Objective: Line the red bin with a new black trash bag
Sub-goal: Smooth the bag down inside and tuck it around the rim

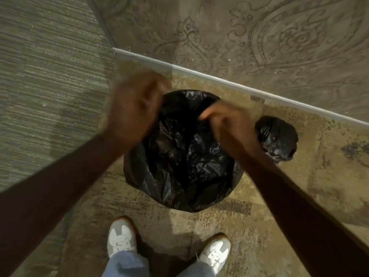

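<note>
**Inspector:** Black plastic covers the whole bin at the centre of the frame. The black trash bag [185, 154] is draped over the mouth and down the visible sides; no red shows anywhere, so the red bin itself is hidden under it.

**Clerk:** Progress?

**Inspector:** Well along, in my judgement. The bag is in and opened, its middle sagging into the cavity. The rim toward the upper edge of the frame looks unfinished; tucking or tightening there appears to remain.

**Clerk:** Hands?

**Inspector:** Both blurred. The left hand [133, 114], left of centre, is curled closed at the bag's upper-left edge and seems to pinch the film. The right hand [225, 124], right of centre, has its fingers bent with the tips at the plastic near the upper rim; whether it truly grips, I cannot tell.

**Clerk:** Anything else?

**Inspector:** A knotted black bundle [276, 137] sits on the floor, right of the bin, near the white baseboard [219, 78].
</note>
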### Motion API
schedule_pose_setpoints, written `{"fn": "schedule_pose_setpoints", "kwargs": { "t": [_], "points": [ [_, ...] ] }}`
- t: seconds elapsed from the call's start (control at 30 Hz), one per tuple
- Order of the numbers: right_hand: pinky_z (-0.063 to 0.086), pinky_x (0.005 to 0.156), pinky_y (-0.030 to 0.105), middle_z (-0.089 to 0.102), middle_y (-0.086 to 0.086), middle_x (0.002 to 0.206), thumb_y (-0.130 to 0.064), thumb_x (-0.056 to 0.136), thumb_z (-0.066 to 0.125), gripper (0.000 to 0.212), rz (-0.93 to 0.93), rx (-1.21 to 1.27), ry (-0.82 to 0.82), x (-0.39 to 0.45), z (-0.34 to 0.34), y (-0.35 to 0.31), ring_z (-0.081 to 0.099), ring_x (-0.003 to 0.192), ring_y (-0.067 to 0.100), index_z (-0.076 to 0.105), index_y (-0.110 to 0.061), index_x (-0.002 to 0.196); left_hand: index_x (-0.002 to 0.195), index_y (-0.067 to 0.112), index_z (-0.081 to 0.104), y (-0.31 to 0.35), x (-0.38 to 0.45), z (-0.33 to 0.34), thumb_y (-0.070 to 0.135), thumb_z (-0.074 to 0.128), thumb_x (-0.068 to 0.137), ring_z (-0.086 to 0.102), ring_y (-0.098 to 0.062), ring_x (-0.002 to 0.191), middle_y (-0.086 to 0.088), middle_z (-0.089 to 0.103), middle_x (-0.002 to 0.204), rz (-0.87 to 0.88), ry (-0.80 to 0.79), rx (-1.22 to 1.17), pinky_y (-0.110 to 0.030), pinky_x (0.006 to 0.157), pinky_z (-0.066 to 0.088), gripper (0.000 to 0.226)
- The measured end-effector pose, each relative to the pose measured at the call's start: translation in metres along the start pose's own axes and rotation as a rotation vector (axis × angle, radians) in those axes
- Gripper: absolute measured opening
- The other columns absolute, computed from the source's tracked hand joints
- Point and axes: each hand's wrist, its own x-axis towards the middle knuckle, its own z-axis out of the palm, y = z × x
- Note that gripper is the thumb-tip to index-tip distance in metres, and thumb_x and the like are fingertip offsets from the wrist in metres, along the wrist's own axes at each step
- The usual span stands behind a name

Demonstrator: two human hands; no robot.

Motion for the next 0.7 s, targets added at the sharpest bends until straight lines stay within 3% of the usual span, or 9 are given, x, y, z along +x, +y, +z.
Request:
{"fn": "schedule_pose_setpoints", "kwargs": {
  "t": [0.07, 0.1, 0.17, 0.27, 0.4, 0.47, 0.53, 0.63, 0.7],
  "points": [
    [0.043, 0.107, 0.041, 0.07, 0.01, 0.125, -0.027, 0.099, 0.049, 0.031, -0.005, -0.39, -0.559, -0.018, 0.041, -0.01, 0.062, 0.123, 0.031, 0.071, -0.019, 0.12, 0.119, 0.021, 0.068, 0.034, -0.021, 0.038, 0.024, 0.044, 0.099, 0.065, -0.025, 0.109, -0.004, 0.072, 0.116, 0.147, -0.543, 0.387, -0.038, 0.094, 0.053, 0.031],
    [0.027, 0.121, 0.048, 0.056, 0.01, 0.147, -0.037, 0.103, 0.046, 0.043, 0.017, -0.546, -0.789, -0.025, 0.058, -0.012, 0.046, 0.142, 0.032, 0.058, -0.021, 0.14, 0.134, 0.019, 0.061, 0.041, -0.033, 0.057, 0.025, 0.042, 0.101, 0.056, -0.03, 0.128, -0.009, 0.065, 0.133, 0.16, -0.828, 0.603, -0.044, 0.109, 0.045, 0.039],
    [-0.003, 0.127, 0.057, 0.021, 0.009, 0.17, -0.055, 0.104, 0.038, 0.064, 0.092, -0.803, -1.13, -0.033, 0.081, 0.002, 0.012, 0.159, 0.033, 0.029, -0.024, 0.16, 0.158, 0.01, 0.03, 0.038, -0.051, 0.08, 0.031, 0.036, 0.106, 0.021, -0.037, 0.155, -0.016, 0.033, 0.163, 0.105, -1.235, 0.911, -0.05, 0.128, 0.015, 0.057],
    [-0.01, 0.124, 0.063, 0.007, 0.01, 0.173, -0.064, 0.103, 0.031, 0.07, 0.255, -0.895, -1.29, -0.028, 0.09, 0.033, -0.002, 0.16, 0.037, 0.027, -0.025, 0.162, 0.163, 0.011, 0.001, 0.005, -0.062, 0.084, 0.046, 0.031, 0.106, -0.002, -0.038, 0.159, -0.017, 0.002, 0.172, 0.05, -1.358, 1.098, -0.052, 0.128, -0.002, 0.073],
    [0.001, 0.128, 0.054, 0.025, 0.008, 0.169, -0.063, 0.102, 0.033, 0.069, 0.219, -0.829, -1.293, -0.021, 0.08, 0.04, 0.016, 0.158, 0.032, 0.036, -0.022, 0.158, 0.163, 0.012, 0.011, -0.021, -0.072, 0.07, 0.058, 0.031, 0.104, 0.002, -0.038, 0.159, -0.015, 0.005, 0.172, 0.113, -1.403, 1.103, -0.054, 0.128, -0.003, 0.077],
    [0.011, 0.128, 0.048, 0.04, 0.007, 0.162, -0.057, 0.104, 0.037, 0.061, 0.126, -0.759, -1.194, -0.018, 0.064, 0.028, 0.029, 0.153, 0.028, 0.048, -0.02, 0.151, 0.162, 0.009, 0.018, -0.019, -0.067, 0.057, 0.057, 0.032, 0.104, 0.008, -0.033, 0.159, -0.013, 0.018, 0.17, 0.146, -1.309, 0.986, -0.051, 0.129, -0.001, 0.077],
    [0.02, 0.125, 0.042, 0.051, 0.004, 0.154, -0.046, 0.105, 0.045, 0.051, 0.044, -0.598, -0.903, -0.015, 0.04, 0.012, 0.04, 0.147, 0.025, 0.055, -0.02, 0.147, 0.158, 0.014, 0.033, -0.006, -0.055, 0.039, 0.054, 0.032, 0.105, 0.017, -0.027, 0.158, -0.006, 0.035, 0.165, 0.211, -1.134, 0.807, -0.047, 0.13, 0.002, 0.067],
    [0.035, 0.118, 0.038, 0.063, 0.002, 0.141, -0.03, 0.098, 0.057, 0.039, 0.012, -0.35, -0.189, -0.027, -0.005, -0.008, 0.053, 0.135, 0.023, 0.066, -0.023, 0.135, 0.133, 0.021, 0.065, 0.017, -0.053, 0.002, 0.038, 0.049, 0.1, 0.047, -0.025, 0.141, 0.001, 0.064, 0.138, 0.201, -0.529, 0.436, -0.04, 0.12, 0.032, 0.04],
    [0.035, 0.111, 0.03, 0.062, 0.002, 0.137, -0.026, 0.095, 0.062, 0.039, 0.192, -0.299, 0.178, -0.041, -0.03, -0.014, 0.053, 0.129, 0.021, 0.063, -0.024, 0.134, 0.116, 0.024, 0.065, 0.022, -0.062, -0.025, 0.034, 0.056, 0.095, 0.058, -0.021, 0.114, 0.003, 0.063, 0.119, -0.025, -0.123, 0.339, -0.036, 0.09, 0.052, 0.025]
  ]
}}
